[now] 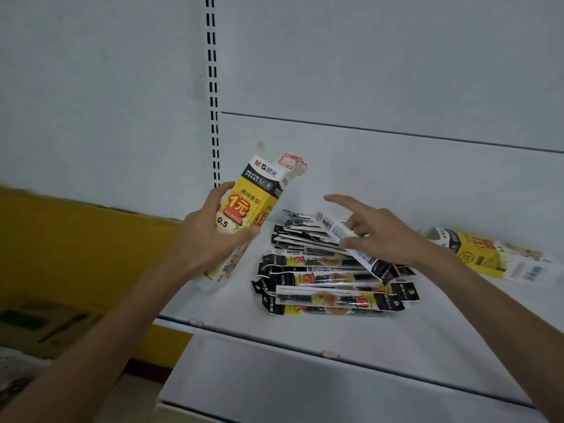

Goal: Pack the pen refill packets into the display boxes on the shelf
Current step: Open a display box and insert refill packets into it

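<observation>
Yellow and white card makes up the display box [253, 193] that the left hand [210, 236] holds up above the left end of the shelf [427, 315]. The left grip is wrapped round the box's middle, thumb on the printed front and fingers behind. The box leans with its open top and loose flaps toward the upper right. The right hand [381, 236] hovers just beside it, over the pile of packets [329, 288]. Its grip pinches one refill packet [334, 228] between thumb and curled fingers while the index finger points out toward the box. That packet slants with its upper end toward the box's mouth, apart from it. The pile lies loosely fanned on the white shelf, black ends and yellow labels showing. A second display box [485, 254] lies on its side at the shelf's right end, well apart from the pile. Behind, a slotted upright [212, 87] runs up the pale back panel. A yellow panel [76, 239] and blurred cardboard [36, 325] sit lower left.
</observation>
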{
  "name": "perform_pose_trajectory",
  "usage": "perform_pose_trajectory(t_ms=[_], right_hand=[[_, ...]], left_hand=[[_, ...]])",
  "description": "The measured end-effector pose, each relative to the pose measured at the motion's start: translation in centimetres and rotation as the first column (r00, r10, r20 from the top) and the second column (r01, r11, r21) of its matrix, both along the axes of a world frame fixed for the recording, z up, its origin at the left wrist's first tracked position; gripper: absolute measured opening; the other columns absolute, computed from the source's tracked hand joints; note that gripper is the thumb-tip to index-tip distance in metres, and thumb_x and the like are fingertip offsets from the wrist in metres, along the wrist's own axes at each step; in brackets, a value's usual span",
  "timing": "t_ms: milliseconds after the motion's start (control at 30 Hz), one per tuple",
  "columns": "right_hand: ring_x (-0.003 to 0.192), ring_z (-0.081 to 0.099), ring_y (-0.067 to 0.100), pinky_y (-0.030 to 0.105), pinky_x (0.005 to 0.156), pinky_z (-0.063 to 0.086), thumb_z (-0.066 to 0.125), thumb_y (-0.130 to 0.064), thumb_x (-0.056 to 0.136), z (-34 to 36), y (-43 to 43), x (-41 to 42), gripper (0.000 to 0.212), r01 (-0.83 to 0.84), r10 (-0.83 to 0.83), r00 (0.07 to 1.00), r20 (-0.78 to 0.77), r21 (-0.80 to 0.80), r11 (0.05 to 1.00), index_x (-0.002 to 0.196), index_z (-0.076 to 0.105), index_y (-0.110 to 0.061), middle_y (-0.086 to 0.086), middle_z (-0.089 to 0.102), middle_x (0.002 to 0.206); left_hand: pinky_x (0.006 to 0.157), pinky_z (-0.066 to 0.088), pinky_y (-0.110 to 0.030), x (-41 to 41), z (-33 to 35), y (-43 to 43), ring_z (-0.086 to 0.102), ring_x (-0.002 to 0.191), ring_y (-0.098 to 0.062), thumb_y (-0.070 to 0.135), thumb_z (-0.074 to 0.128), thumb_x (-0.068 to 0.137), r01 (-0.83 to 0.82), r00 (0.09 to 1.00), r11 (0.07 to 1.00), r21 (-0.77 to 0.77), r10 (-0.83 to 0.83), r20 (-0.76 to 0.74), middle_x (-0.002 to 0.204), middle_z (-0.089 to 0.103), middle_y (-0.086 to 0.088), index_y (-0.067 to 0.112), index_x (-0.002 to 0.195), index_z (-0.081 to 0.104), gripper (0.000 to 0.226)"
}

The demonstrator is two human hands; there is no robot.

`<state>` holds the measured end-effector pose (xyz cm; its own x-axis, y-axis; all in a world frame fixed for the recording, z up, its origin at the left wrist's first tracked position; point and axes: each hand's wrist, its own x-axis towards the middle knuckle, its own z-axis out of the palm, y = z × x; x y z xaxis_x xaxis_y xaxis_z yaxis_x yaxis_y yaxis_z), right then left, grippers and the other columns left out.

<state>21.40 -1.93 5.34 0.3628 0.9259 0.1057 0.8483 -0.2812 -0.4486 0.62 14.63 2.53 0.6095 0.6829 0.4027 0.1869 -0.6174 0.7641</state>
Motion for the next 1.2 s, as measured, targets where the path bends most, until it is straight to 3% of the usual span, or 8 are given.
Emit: perform_pose_trajectory(t_ms=[100,233,333,400,467,633,867,1200], right_hand=[[0.075,0.069,0.023,0.026,0.06,0.056,0.049,-0.007,0.093,0.2,-0.1,-0.1,0.029,0.084,-0.017,0.937,-0.349,0.179,0.98,0.114,0.062,-0.022,0.007,0.066,0.092],[0.075,0.07,0.03,0.034,0.07,0.059,0.029,0.014,0.086,0.9,-0.5,-0.2,0.034,0.074,0.164,0.587,-0.793,0.254,0.964,0.097,0.06,0.004,0.018,0.067,0.079],[0.077,0.062,0.019,0.029,0.072,0.05,0.056,-0.019,0.09,1.2,-0.4,-0.3,0.011,0.07,0.001,0.962,-0.274,0.25,0.966,0.088,0.063,-0.009,0.008,0.062,0.082],[0.087,0.05,0.018,0.027,0.072,0.035,0.055,-0.033,0.09,0.7,0.1,-0.1,0.024,0.05,-0.081,0.988,0.131,0.22,0.974,0.083,0.056,-0.011,0.008,0.053,0.09],[0.102,0.039,0.013,0.023,0.078,0.03,0.047,-0.031,0.094,0.2,0.6,-0.5,0.02,-0.057,-0.007,0.962,0.273,0.228,0.972,0.089,0.051,-0.012,-0.002,0.039,0.108],[0.067,0.048,0.01,0.025,0.061,0.04,0.044,-0.018,0.095,-1.8,1.2,-1.4,0.008,-0.194,0.186,0.94,0.286,0.0,0.981,0.099,0.05,-0.015,-0.006,0.051,0.084],[0.078,0.051,0.015,0.033,0.068,0.041,0.061,-0.031,0.087,-2.3,2.2,-1.5,0.018,-0.187,0.243,0.876,0.416,-0.171,0.967,0.076,0.057,-0.016,-0.007,0.053,0.079],[0.064,0.04,0.014,0.021,0.053,0.029,0.034,-0.018,0.099,-0.7,2.5,0.1,0.012,-0.016,0.0,0.999,0.047,0.346,0.938,0.093,0.043,-0.012,0.001,0.045,0.074]], left_hand=[[0.058,0.038,-0.015,-0.1,-0.3,0.1,0.055,0.072,0.003,0.035,0.077,0.065,-0.054,0.999,0.997,0.062,0.054,0.005,0.081,0.055,0.021,0.037,0.124,0.034,0.073],[0.055,0.035,-0.013,-0.2,-0.5,0.3,0.053,0.069,0.003,0.032,0.075,0.069,-0.093,0.996,0.988,0.122,0.093,0.008,0.079,0.054,0.019,0.025,0.11,0.044,0.051],[0.055,0.035,-0.014,-0.3,-0.3,0.2,0.052,0.069,0.005,0.032,0.074,0.069,-0.086,0.996,0.987,0.138,0.088,-0.006,0.079,0.053,0.02,0.029,0.103,0.042,0.047],[0.056,0.036,-0.015,-0.3,-0.3,0.3,0.052,0.071,0.003,0.032,0.075,0.068,-0.082,0.997,0.985,0.15,0.082,0.004,0.081,0.054,0.015,0.028,0.102,0.044,0.046],[0.058,0.035,-0.015,-0.3,-0.4,0.4,0.05,0.074,0.0,0.03,0.077,0.066,-0.105,0.994,0.977,0.185,0.103,0.02,0.09,0.051,0.005,0.026,0.103,0.047,0.047],[0.062,0.04,-0.019,-0.7,-0.6,0.9,0.051,0.079,-0.009,0.03,0.078,0.066,-0.141,0.99,0.965,0.222,0.131,0.058,0.096,0.051,-0.001,0.019,0.108,0.051,0.05],[0.061,0.04,-0.014,-0.7,-0.7,0.5,0.053,0.082,-0.001,0.023,0.078,0.066,-0.126,0.987,0.955,0.268,0.094,0.13,0.098,0.056,0.002,0.019,0.105,0.046,0.05],[0.068,0.043,-0.007,-1.7,0.2,-0.5,0.049,0.097,0.007,0.021,0.081,0.063,-0.051,0.978,0.969,0.244,-0.001,0.208,0.105,0.048,0.018,0.038,0.112,0.031,0.073]])
